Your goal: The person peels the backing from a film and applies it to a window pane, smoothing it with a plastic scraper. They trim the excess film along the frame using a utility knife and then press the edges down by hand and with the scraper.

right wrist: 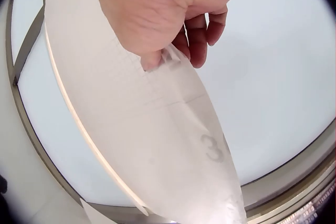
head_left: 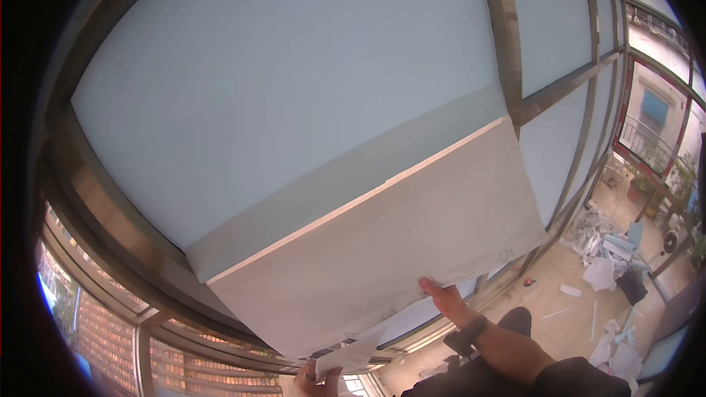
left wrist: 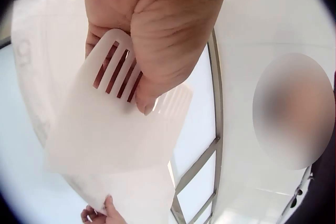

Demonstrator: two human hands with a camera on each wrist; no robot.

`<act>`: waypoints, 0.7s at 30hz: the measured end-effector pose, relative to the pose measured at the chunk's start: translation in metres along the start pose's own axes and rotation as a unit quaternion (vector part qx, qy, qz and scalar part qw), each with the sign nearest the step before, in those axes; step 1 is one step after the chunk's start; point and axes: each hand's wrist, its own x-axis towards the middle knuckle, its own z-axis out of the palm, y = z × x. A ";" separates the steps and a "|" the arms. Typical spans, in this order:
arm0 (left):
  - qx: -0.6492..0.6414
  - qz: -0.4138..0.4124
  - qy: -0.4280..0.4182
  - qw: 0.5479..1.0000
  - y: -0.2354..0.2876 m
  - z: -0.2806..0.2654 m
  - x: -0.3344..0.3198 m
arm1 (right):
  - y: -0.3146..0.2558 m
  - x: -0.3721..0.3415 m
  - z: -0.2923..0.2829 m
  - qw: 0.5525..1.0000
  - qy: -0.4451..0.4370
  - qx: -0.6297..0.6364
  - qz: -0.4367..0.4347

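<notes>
A wide sheet of whitish paper [head_left: 382, 228], faintly printed with a grid and numbers, hangs across the lower part of a pale blue window pane [head_left: 309, 73]. Its upper edge runs as a bright slanting line, and a greyer band [head_left: 353, 154] lies on the pane just above. My right hand [head_left: 445, 299] pinches the sheet's lower edge between thumb and fingers; a printed 3 shows near that edge in the right wrist view. Low in the head view, my left hand [head_left: 318, 380] grips a flat white plastic scraper [left wrist: 113, 129] by its slotted handle, close to the sheet's lower left corner.
Metal frames [head_left: 507, 37] border the panes. More panes continue to the right. On the tiled floor at the right lie a heap of crumpled paper [head_left: 596, 239] and scattered scraps. A fan [head_left: 669, 241] and a potted plant [head_left: 638, 190] stand farther back.
</notes>
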 end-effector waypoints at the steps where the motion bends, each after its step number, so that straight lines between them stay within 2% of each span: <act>1: -0.035 -0.048 -0.027 0.998 0.025 -0.010 0.010 | 0.003 0.003 -0.002 1.000 0.001 -0.020 0.007; 2: -0.068 -0.096 -0.054 0.991 0.042 -0.017 0.018 | 0.009 0.007 -0.005 1.000 0.002 -0.022 0.006; 4: -0.087 -0.108 -0.076 0.987 0.028 -0.009 0.016 | 0.022 0.012 -0.009 0.993 0.003 -0.109 0.042; 7: -0.117 -0.101 -0.114 0.981 0.036 -0.015 0.025 | 0.024 0.015 -0.009 0.994 0.002 -0.098 0.046; 9: -0.132 -0.165 -0.159 0.964 0.039 -0.018 0.028 | 0.026 0.017 -0.007 0.996 0.008 -0.083 0.027; 14: -0.164 -0.160 -0.170 0.958 0.034 -0.014 0.025 | 0.022 0.014 -0.006 0.997 0.008 -0.071 -0.002; 21: -0.159 -0.139 -0.166 0.963 0.030 -0.010 0.024 | 0.030 0.011 -0.014 0.996 0.013 -0.082 0.041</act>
